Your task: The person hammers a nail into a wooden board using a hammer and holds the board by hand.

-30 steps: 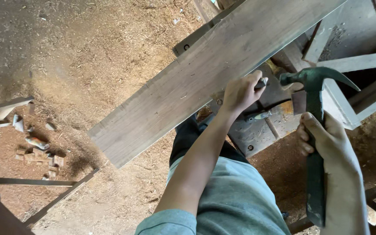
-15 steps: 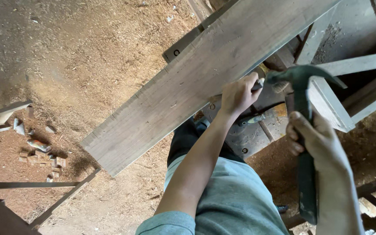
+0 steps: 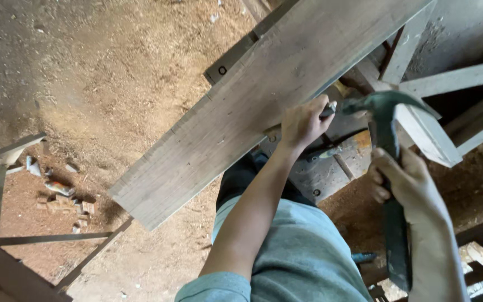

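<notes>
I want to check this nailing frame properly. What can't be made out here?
- Head view: what the left hand pinches at the plank edge; fingers cover it, too small.
- Hammer handle end: hidden behind the right hand and arm.
- Plank's far end: cut off by the top edge.

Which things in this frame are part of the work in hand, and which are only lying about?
In use:
- wooden plank, steadied at its edge by the left hand
- claw hammer, gripped by the right hand, its head close to the left hand's fingers

Lying about:
- wood scraps on the sawdust floor
- pale timber frame beyond the plank
</notes>
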